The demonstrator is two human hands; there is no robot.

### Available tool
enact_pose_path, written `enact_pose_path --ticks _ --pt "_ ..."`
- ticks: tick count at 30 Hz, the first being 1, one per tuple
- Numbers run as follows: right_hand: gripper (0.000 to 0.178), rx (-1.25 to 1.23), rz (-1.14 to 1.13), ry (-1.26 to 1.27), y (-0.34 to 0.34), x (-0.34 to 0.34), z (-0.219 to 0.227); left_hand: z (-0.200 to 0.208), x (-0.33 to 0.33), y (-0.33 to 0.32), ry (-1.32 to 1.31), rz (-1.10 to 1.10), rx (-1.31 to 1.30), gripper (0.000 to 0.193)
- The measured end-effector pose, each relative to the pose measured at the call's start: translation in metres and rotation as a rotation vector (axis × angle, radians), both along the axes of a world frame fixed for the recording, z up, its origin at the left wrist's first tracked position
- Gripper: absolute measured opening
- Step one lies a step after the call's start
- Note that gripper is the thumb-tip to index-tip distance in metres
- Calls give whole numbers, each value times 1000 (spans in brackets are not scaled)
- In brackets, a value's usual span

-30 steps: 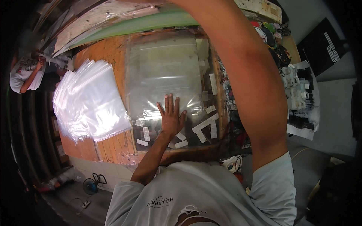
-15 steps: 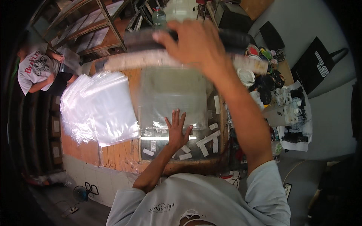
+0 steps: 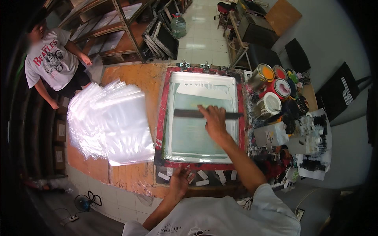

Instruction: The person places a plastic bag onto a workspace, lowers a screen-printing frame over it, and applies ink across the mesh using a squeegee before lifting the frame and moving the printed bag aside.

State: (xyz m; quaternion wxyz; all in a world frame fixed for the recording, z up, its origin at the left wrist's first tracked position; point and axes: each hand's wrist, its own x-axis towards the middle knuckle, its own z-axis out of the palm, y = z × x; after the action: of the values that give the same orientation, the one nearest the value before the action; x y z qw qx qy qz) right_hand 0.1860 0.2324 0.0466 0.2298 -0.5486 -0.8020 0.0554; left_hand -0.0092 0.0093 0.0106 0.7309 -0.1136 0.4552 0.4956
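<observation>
A screen-printing frame [image 3: 160,135] with red edges lies flat on the table, its pale green mesh [image 3: 193,137] framed by white ink or tape. My right hand [image 3: 215,122] grips a long dark squeegee [image 3: 185,113], which spans the mesh from side to side a little above its middle. White ink [image 3: 201,90] is spread over the mesh's far part. Just at the frame's front edge is my left hand [image 3: 180,182], palm turned up, fingers loosely bent and apart, holding nothing. The mesh hides whatever lies beneath it.
Fanned clear plastic bags [image 3: 126,129] are piled left of the frame. Paint cans [image 3: 268,104] and bottles [image 3: 271,133] crowd the right side. Hinge clamps [image 3: 204,66] hold the frame's far edge. Another person [image 3: 55,59] stands at the far left, beside shelves [image 3: 118,23].
The raised frame has come down flat over the clear bag, which it now covers. My left hand has drawn back off the bag. My right hand has moved nearer, onto the squeegee over the mesh.
</observation>
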Motion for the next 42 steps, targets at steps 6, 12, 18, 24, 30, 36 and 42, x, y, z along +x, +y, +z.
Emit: enact_pose_path --ticks 6,12,18,24,30,36,42 --pt "70 252 -113 -182 160 -11 -52 -1 2 -5 39 1 -30 28" --pt "76 66 -93 -267 150 -24 -47 18 5 -7 80 -20 14 28" --pt "77 -15 -39 -198 -15 -27 -17 15 5 -13 124 -72 72 29" --pt "74 -170 -28 -153 -165 -45 8 0 4 -8 132 -98 47 38" --pt "69 -47 -45 -124 -156 -42 -16 -13 10 -4 207 -77 64 61" --pt "72 -18 -46 -186 -154 -43 -38 -15 12 0 204 -57 -8 65" --pt "72 48 -31 -116 -78 -33 -53 -13 13 -1 247 -99 21 53"
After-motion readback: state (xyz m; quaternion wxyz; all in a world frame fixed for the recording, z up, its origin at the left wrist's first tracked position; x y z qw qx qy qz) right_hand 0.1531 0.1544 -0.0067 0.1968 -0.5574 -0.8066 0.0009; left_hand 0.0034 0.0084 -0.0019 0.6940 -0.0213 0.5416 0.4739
